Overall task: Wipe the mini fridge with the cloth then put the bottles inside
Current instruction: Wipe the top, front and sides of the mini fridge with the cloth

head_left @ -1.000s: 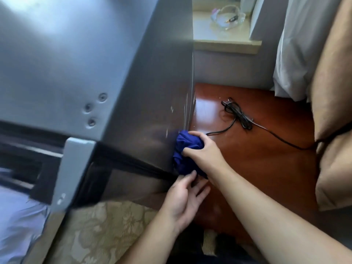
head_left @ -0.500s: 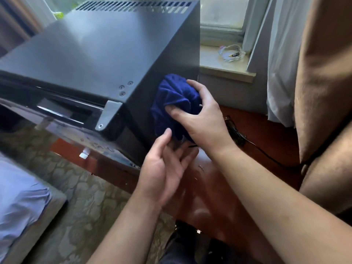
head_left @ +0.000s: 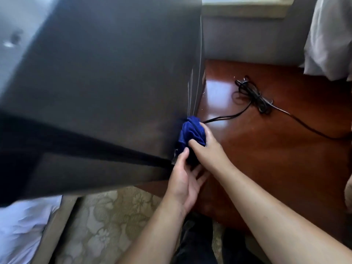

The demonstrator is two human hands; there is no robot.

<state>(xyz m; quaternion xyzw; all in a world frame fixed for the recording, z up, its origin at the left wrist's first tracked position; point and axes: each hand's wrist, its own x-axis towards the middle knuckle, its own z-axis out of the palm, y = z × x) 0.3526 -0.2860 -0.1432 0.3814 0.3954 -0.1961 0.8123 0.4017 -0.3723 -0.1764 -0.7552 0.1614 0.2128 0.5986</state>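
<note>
The black mini fridge (head_left: 106, 77) fills the left and centre, seen from above along its right side panel. A bunched blue cloth (head_left: 190, 132) is pressed against the lower back corner of that side. My right hand (head_left: 207, 147) grips the cloth. My left hand (head_left: 184, 180) sits just below it, palm up with fingers apart, its thumb touching the cloth's lower edge. No bottles are in view.
The fridge stands on a glossy reddish wooden surface (head_left: 266, 149). A coiled black power cord (head_left: 253, 96) lies on it to the right. A white curtain (head_left: 327, 39) hangs at the upper right. Patterned carpet (head_left: 106, 225) and a pale bed edge (head_left: 21, 229) lie below.
My right hand has dragged the cloth from the upper part of the fridge's side down to its bottom back corner. My left hand followed underneath. My head tilted down.
</note>
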